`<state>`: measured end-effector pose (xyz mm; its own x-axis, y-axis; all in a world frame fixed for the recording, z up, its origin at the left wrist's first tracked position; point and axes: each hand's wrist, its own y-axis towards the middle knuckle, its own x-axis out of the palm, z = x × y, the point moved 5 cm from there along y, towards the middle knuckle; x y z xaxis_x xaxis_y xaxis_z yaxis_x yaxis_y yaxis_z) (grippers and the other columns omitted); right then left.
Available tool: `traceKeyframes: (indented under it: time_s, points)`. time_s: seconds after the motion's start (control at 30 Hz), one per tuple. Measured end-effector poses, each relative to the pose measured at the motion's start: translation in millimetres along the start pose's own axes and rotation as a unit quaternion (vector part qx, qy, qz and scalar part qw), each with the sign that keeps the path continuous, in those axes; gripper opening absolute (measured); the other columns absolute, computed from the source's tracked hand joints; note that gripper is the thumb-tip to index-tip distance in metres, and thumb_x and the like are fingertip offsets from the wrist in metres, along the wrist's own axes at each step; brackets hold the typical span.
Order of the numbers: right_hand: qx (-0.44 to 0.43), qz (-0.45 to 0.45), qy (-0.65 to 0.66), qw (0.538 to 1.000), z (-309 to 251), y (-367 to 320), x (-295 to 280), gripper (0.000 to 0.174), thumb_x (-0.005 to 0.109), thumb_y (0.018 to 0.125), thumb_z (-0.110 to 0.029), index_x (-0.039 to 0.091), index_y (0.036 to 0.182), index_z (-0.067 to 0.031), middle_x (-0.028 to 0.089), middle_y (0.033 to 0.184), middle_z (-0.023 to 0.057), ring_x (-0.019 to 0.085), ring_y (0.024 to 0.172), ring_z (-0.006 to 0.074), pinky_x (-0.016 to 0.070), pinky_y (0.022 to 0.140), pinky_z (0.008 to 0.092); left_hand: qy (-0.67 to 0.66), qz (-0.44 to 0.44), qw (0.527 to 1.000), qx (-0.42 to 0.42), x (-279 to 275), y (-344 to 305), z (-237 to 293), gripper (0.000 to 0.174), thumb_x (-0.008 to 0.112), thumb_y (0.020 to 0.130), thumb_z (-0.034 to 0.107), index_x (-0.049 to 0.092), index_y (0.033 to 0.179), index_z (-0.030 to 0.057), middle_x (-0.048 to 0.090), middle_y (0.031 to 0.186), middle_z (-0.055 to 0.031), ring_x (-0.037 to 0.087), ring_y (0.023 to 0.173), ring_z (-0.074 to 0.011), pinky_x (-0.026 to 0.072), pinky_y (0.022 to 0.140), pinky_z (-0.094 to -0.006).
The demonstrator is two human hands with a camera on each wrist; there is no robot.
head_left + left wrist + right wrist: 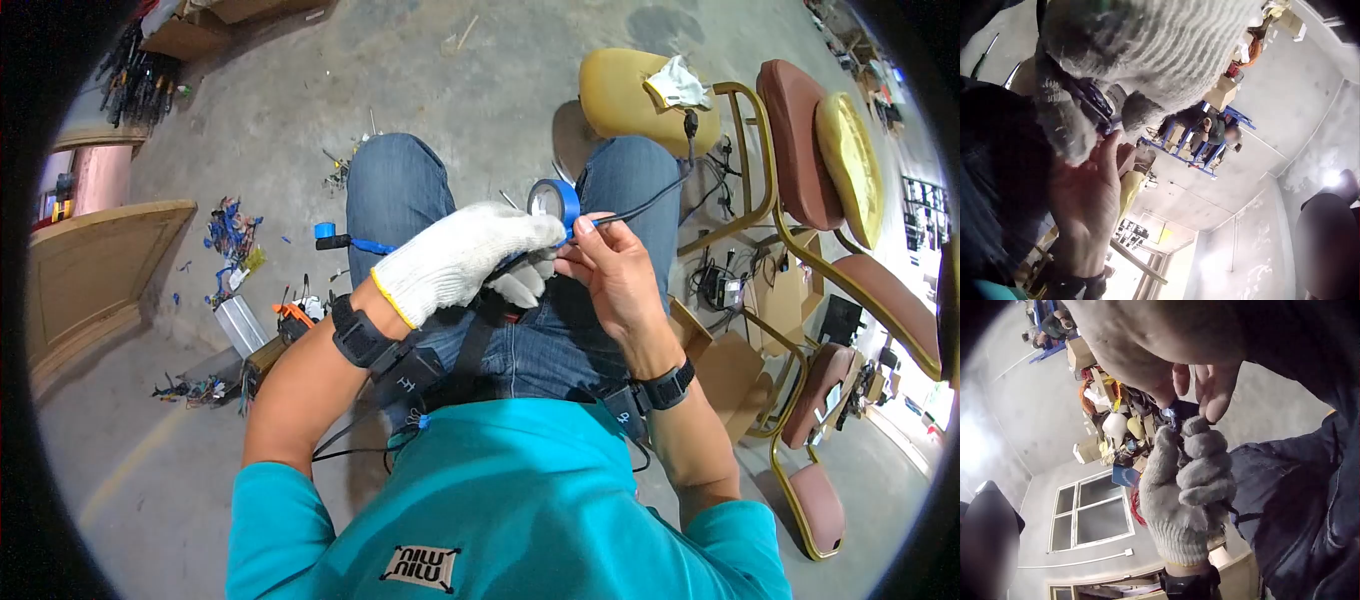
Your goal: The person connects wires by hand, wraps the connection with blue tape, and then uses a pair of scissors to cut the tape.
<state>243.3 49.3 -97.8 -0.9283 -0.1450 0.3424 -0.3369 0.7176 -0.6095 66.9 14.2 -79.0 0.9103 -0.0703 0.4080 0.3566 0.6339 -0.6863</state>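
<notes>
My left hand [460, 255], in a white knitted glove, curls its fingers round a black cable [640, 208] over my lap. From the glove's other side comes a length wrapped in blue tape [372, 246], with a blue end piece [325, 231]. My bare right hand [622, 275] pinches the cable between thumb and fingers close to the glove's fingertips. Standing on edge at the fingertips of both hands is a roll of blue tape [568, 203]. In the right wrist view the gloved fingers [1207, 465] are folded, and the bare fingertips meet them at a bit of blue.
The cable runs right to a black plug [690, 122] by a white glove [678, 82] on a yellow seat [610, 95]. Chairs [800, 150] stand on the right. Blue scraps [232, 235] and a metal bar [240, 325] lie on the floor at left, near a wooden panel [110, 270].
</notes>
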Motion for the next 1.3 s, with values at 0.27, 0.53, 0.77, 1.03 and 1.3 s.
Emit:
traceKeyframes:
  time_s: [0.27,0.53,0.77,1.03,1.3]
  points:
    - [-0.015,-0.004,-0.015,1.0,0.8,-2.7,-6.8,0.019,0.073,0.1,-0.022,0.065,0.091,-0.0078,0.066,0.086,0.0,0.063,0.077,0.0084,0.0565,0.07,0.0243,-0.038,-0.02,0.997,0.065,7.5,16.9,5.6,0.036,0.062,0.104,0.038,0.068,0.12,0.0071,0.071,0.104,-0.0004,0.066,0.091,-0.0096,0.0535,0.082,-0.0263]
    - [0.01,0.005,0.038,0.999,-1.8,-19.4,2.7,0.018,0.071,0.101,-0.021,0.063,0.094,-0.0061,0.067,0.088,0.0012,0.064,0.076,0.0095,0.0565,0.07,0.0256,0.021,-0.034,0.996,0.081,5.9,23.5,-1.2,0.035,0.065,0.1,0.039,0.069,0.117,0.0085,0.069,0.099,-0.0008,0.065,0.086,-0.0097,0.0524,0.076,-0.0251]
    - [-0.466,0.047,-0.567,0.677,-83.9,-41.3,27.9,0.016,0.074,0.089,-0.016,0.066,0.095,-0.0024,0.065,0.081,0.0154,0.063,0.076,0.0378,0.0502,0.074,0.0451,0.025,0.01,0.999,0.029,11.5,25.3,-6.6,0.042,0.068,0.097,0.035,0.063,0.118,-0.001,0.068,0.097,-0.0071,0.066,0.085,-0.014,0.0582,0.076,-0.0303]
    - [-0.257,-0.197,-0.545,0.773,-63.0,-17.7,24.6,0.022,0.073,0.093,-0.021,0.066,0.094,0.0004,0.063,0.081,0.0177,0.062,0.075,0.0366,0.0497,0.07,0.0427,0.127,0.082,0.98,0.127,0.3,12.3,10.2,0.046,0.07,0.092,0.028,0.061,0.126,-0.0025,0.068,0.106,-0.0089,0.064,0.092,-0.0143,0.0526,0.084,-0.0286]
    - [-0.167,-0.185,-0.522,0.816,-50.4,-13.2,21.9,0.021,0.067,0.098,-0.019,0.069,0.098,0.0014,0.066,0.077,0.0155,0.063,0.068,0.0233,0.05,0.066,0.038,0.116,0.036,0.987,0.108,-10.6,20.7,2.4,0.049,0.07,0.092,0.026,0.059,0.131,-0.001,0.068,0.115,-0.0091,0.064,0.102,-0.0143,0.0521,0.091,-0.0299]
